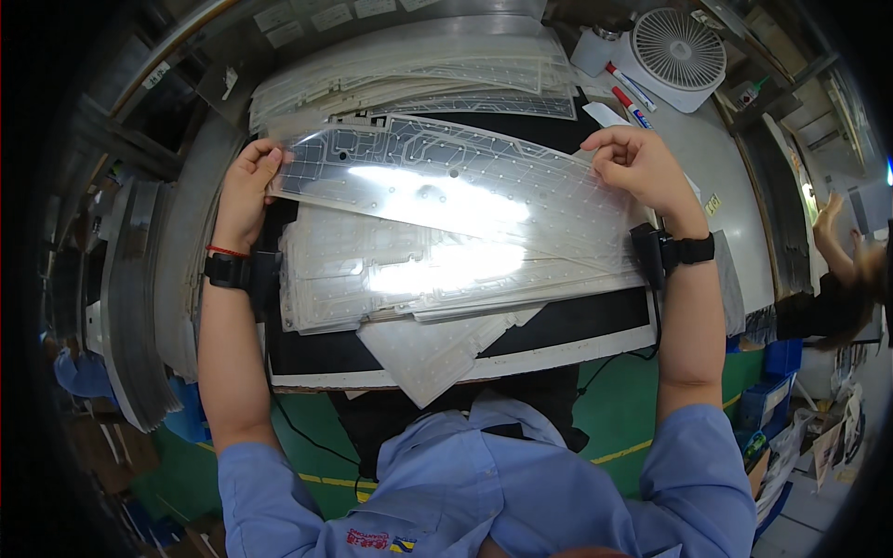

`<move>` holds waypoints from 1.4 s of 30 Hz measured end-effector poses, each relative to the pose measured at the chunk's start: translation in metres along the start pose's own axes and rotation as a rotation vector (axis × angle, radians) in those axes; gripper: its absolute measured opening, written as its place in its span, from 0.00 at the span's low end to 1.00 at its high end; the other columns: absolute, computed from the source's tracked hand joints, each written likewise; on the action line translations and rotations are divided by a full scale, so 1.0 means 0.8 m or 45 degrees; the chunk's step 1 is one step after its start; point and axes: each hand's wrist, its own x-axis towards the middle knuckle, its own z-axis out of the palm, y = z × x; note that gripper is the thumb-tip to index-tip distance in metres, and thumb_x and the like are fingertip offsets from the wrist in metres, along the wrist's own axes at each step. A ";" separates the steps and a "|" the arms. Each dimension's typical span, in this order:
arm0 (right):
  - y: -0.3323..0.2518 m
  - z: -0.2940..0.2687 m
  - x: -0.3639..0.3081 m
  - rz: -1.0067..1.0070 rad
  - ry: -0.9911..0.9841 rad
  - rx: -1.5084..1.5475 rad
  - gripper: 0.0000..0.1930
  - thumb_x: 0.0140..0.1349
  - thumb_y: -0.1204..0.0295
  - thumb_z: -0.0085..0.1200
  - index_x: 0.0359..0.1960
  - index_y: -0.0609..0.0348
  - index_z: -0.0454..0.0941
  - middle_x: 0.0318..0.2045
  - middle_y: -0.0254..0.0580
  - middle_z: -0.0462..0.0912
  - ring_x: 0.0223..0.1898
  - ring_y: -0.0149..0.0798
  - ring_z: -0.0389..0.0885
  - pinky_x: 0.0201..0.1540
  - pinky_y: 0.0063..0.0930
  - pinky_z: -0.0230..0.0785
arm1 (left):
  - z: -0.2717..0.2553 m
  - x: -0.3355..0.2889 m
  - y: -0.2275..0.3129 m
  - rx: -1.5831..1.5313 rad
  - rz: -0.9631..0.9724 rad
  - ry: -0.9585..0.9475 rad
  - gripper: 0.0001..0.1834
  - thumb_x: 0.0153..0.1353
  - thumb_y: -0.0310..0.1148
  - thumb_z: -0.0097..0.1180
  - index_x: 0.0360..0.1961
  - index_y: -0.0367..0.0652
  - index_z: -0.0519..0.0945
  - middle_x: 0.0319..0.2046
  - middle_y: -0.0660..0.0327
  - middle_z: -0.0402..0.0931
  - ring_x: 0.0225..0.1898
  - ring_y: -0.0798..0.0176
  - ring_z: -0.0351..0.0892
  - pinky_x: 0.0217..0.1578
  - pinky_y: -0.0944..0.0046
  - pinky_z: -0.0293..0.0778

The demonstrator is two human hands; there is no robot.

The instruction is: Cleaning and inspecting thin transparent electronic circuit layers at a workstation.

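Note:
A long, clear plastic film sheet printed with fine circuit lines and dots [437, 158] is stretched between my hands, raised at a slant and catching bright glare. My left hand [249, 181] pinches its left end between thumb and fingers. At its upper right end my right hand [637, 167] is closed, thumb and fingertips together at the film's edge. Under the held sheet lies an uneven stack of similar films [326, 279], partly covered by it. One film [419, 358] sticks out askew from the stack over the table's near edge.
A second pile of films [409, 70] lies at the back. Behind right stand a white fan [677, 51], a bottle [593, 51] and red-capped markers [633, 107]. A black mat [595, 325] covers the worktop. Stacked sheets [139, 307] line the left; another person's arm [833, 242] shows far right.

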 end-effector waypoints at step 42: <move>0.004 0.000 0.002 -0.010 0.024 -0.025 0.11 0.55 0.79 0.53 0.41 0.67 0.77 0.25 0.29 0.81 0.27 0.21 0.77 0.34 0.16 0.69 | 0.000 0.001 0.000 0.032 -0.019 0.002 0.07 0.72 0.33 0.53 0.46 0.44 0.78 0.38 0.67 0.83 0.21 0.82 0.64 0.20 0.78 0.57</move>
